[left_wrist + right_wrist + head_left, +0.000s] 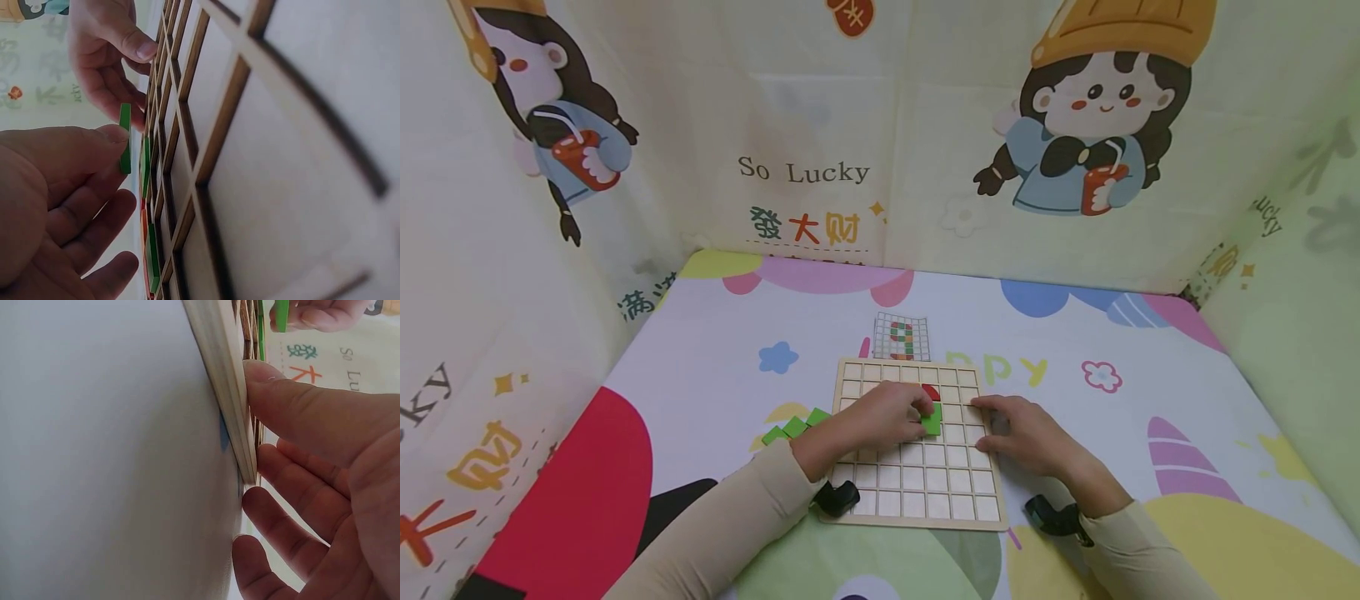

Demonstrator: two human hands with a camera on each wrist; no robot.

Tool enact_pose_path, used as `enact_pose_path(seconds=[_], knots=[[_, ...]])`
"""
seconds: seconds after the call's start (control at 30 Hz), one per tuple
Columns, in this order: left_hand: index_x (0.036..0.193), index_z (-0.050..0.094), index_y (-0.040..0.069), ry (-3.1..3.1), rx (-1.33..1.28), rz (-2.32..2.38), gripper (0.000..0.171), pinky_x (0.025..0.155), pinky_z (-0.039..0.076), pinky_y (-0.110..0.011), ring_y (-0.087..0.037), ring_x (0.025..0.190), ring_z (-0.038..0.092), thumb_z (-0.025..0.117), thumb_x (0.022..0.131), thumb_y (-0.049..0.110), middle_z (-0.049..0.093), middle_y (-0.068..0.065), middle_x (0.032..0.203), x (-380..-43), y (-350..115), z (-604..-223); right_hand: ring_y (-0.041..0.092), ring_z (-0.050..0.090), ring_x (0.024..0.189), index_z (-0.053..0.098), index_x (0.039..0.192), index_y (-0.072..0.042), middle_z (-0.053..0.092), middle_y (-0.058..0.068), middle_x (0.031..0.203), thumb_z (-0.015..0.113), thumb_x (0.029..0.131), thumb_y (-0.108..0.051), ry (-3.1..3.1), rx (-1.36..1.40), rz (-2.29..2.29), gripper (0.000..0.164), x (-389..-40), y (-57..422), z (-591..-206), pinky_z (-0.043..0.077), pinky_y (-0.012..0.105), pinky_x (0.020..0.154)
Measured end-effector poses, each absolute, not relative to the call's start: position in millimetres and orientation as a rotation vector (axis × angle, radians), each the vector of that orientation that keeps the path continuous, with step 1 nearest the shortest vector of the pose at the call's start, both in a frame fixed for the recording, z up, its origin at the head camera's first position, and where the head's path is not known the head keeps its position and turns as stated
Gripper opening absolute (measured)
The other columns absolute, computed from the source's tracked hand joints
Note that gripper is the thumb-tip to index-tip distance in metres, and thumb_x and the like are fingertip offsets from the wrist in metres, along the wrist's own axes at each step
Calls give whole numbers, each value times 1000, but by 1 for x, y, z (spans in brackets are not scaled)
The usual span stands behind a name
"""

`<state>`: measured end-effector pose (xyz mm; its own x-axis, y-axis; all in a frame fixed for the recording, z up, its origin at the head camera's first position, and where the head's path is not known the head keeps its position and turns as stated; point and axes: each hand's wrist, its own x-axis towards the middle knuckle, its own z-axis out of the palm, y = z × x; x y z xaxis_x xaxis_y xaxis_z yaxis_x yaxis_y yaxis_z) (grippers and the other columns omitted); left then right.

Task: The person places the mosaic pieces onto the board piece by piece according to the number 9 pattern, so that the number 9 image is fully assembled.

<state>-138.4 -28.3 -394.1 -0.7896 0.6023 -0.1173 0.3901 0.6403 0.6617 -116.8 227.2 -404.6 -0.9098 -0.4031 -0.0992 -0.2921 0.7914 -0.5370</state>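
Observation:
A wooden grid board (917, 526) lies flat on the table. My left hand (887, 415) is over its upper middle, pinching a green square tile (125, 139) between thumb and fingertip. In the left wrist view that tile stands on edge, just off the grid. Other green tiles (153, 256) sit in the board's cells, and a red curved-edged piece (932, 392) shows beyond the fingers. My right hand (1026, 435) rests at the board's right edge, its thumb and fingertips touching the wooden rim (222, 381). The left hand hides part of the grid.
Behind the board lies a small pattern card (883, 323) with a coloured figure on a grid. Several green tiles (795, 427) lie in a slanting row left of the board. Printed cloth (820, 100) walls in the table's back and sides.

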Motion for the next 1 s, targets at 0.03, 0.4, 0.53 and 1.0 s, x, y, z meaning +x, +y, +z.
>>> enact_pose_path(seconds=[0.03,0.4,0.53,1.0], knots=[[112,71,11,2538,797,900,22,91,49,-27,-10,98,59,74,90,14,69,5,108,-138,-28,-394,41,51,125,60,134,-3,60,17,132,80,84,-17,2773,-546,-782,56,-117,227,-405,39,58,103],[114,72,12,2540,839,808,23,91,48,-25,-7,96,59,74,91,15,69,9,104,-139,-26,-397,41,51,125,60,134,-2,60,17,132,80,84,-17,2771,-571,-789,55,-117,228,-405,39,59,103],[113,72,13,2547,849,789,22,90,48,-24,-6,96,59,73,91,14,69,9,104,-138,-26,-396,41,52,125,61,134,-2,60,16,132,81,84,-17,2771,-568,-790,55,-117,228,-406,40,58,102],[112,72,14,2575,903,739,21,90,48,-25,-6,96,60,74,91,16,69,9,104,-140,-25,-397,40,52,125,61,134,-3,61,16,131,81,84,-17,2773,-558,-787,56,-118,228,-406,40,58,102]])
